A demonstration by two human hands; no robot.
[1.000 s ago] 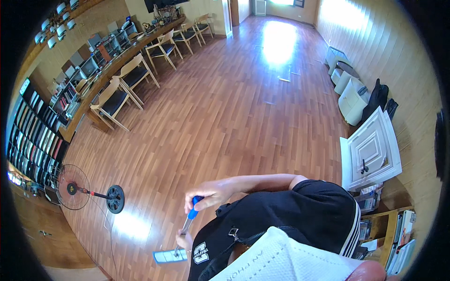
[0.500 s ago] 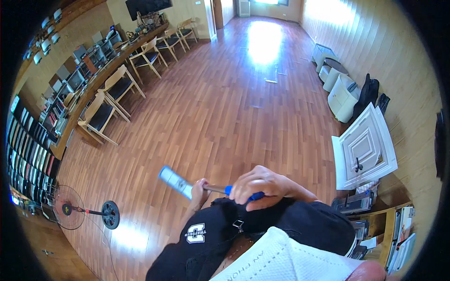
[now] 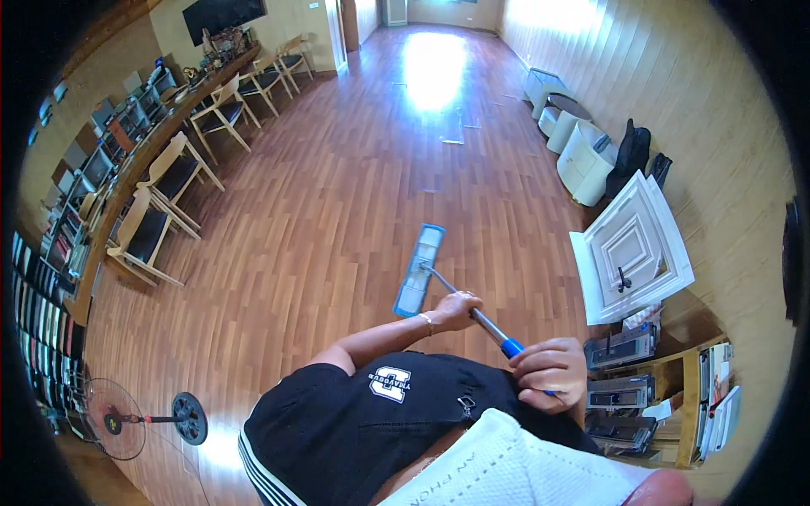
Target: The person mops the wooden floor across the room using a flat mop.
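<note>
Far left, a tall rack (image 3: 38, 329) packed with thin slabs in black, white and reddish tones, row upon row; close by, at the floor's near-left edge, a pedestal fan (image 3: 116, 419), its round wire cage joined by a slim pole to a black disc base. Along the floor's left edge runs the long brown wooden counter (image 3: 142, 150), loaded with upright boards and boxes, pale wooden chairs (image 3: 145, 234) with dark, smooth seats drawn up beside it. Now to the middle, over glossy wood-look planks (image 3: 312, 228): here's the flat mop (image 3: 419, 271), its long rectangular head pale blue and grey, just beyond the left hand; whether it touches the planks, I can't tell. That left hand (image 3: 456, 310) is wrapped snugly round the metal shaft, fingers closed, and up at the blue grip the right hand (image 3: 553, 375) curls tight about the handle's upper end, so the mop slants between them, head forward and left. Across to the floor's right edge: a cream, curved-sided cabinet (image 3: 584, 169), a soft black bag (image 3: 629, 158), then a tilted white panelled door (image 3: 637, 240) with a dark lever. Bottom right, an open wooden shelf unit (image 3: 690, 413) holds boxy grey-and-black units (image 3: 620, 392), with upright folders (image 3: 717, 413) alongside.
</note>
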